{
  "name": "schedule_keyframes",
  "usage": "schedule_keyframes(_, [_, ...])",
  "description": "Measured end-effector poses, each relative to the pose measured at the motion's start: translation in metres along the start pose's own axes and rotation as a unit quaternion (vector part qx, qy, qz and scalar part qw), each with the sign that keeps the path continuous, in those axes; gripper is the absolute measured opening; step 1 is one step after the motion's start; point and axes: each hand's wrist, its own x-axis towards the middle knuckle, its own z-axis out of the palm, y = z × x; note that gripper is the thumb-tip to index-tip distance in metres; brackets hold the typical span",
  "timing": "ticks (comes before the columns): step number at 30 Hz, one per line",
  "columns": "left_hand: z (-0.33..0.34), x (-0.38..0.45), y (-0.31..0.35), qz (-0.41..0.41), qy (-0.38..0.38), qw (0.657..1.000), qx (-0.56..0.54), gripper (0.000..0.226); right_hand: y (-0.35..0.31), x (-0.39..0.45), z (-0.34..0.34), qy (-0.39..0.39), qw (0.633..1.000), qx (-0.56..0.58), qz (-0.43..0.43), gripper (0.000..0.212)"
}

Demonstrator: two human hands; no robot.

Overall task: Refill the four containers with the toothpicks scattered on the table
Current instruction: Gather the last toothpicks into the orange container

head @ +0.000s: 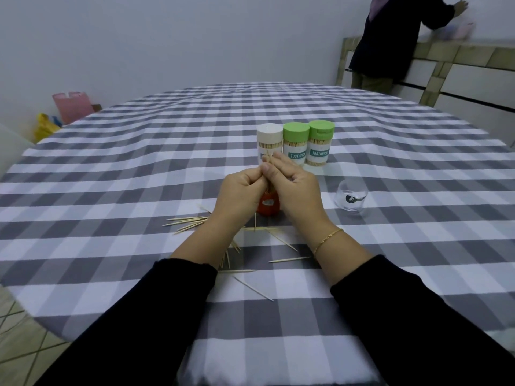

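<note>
Bench [111, 168] under grey check cloth. Loose toothpicks [186, 221] lie at 9 o'clock of the hands, more toward 6 o'clock, some hidden under the wrists. Left hand [239, 196] grip curled, pinching a bundle [269, 160] of toothpicks; right hand [295, 188] grip also pinched on it, touching the left. Below them, red container [268, 206], mostly hidden; mouth not visible. At 12 o'clock, three capped containers in a row: white cap [269, 140], label partly blocked by fingers, then green cap [296, 143], second green cap [320, 142]. Clear cap [352, 199] at 3 o'clock, hard to read.
</note>
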Motion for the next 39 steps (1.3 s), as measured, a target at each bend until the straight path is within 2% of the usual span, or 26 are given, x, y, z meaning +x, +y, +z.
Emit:
schedule_keyframes(4, [-0.003, -0.001, 0.001, -0.004, -0.026, 1.0, -0.017, 0.03, -0.005, -0.001, -0.002, 0.017, 0.994, 0.097, 0.044, 0.015])
schedule_keyframes(7, [-0.006, -0.001, 0.003, -0.018, -0.041, 0.997, -0.068, 0.039, -0.006, 0.0, -0.004, 0.015, 0.989, 0.129, 0.068, 0.017])
schedule_keyframes(14, [-0.014, 0.003, 0.002, -0.023, 0.002, 0.998, -0.064, 0.035, -0.001, 0.001, -0.001, 0.028, 0.995, 0.064, 0.071, 0.021])
schedule_keyframes(18, [-0.016, 0.004, 0.002, -0.038, 0.0, 0.997, -0.066, 0.036, 0.0, -0.002, 0.001, 0.021, 0.998, 0.008, 0.056, 0.022])
schedule_keyframes(22, [-0.017, 0.003, 0.004, -0.045, 0.001, 0.996, -0.073, 0.034, 0.0, -0.003, 0.001, 0.004, 0.999, 0.006, 0.046, 0.017])
schedule_keyframes(23, [-0.018, 0.004, 0.004, -0.047, 0.002, 0.996, -0.072, 0.034, 0.0, -0.003, 0.001, -0.003, 0.999, 0.009, 0.049, 0.019])
schedule_keyframes(27, [-0.019, 0.005, 0.003, -0.057, -0.001, 0.996, -0.072, 0.04, 0.001, -0.004, 0.0, -0.017, 0.999, 0.011, 0.036, 0.049])
schedule_keyframes(30, [-0.021, 0.005, 0.003, -0.067, 0.001, 0.994, -0.081, 0.05, 0.001, -0.007, 0.0, -0.048, 0.998, -0.041, 0.001, 0.051])
schedule_keyframes(32, [-0.021, 0.005, 0.003, -0.073, 0.006, 0.993, -0.092, 0.053, 0.002, -0.008, 0.0, -0.073, 0.99, -0.12, -0.031, 0.047])
schedule_keyframes(36, [-0.023, 0.004, 0.003, -0.086, -0.003, 0.99, -0.114, 0.055, 0.005, -0.009, 0.001, -0.114, 0.939, -0.313, -0.088, 0.047])
schedule_keyframes(39, [-0.023, 0.005, 0.004, -0.093, -0.001, 0.989, -0.112, 0.052, 0.005, -0.007, -0.001, -0.117, 0.928, -0.338, -0.105, 0.045])
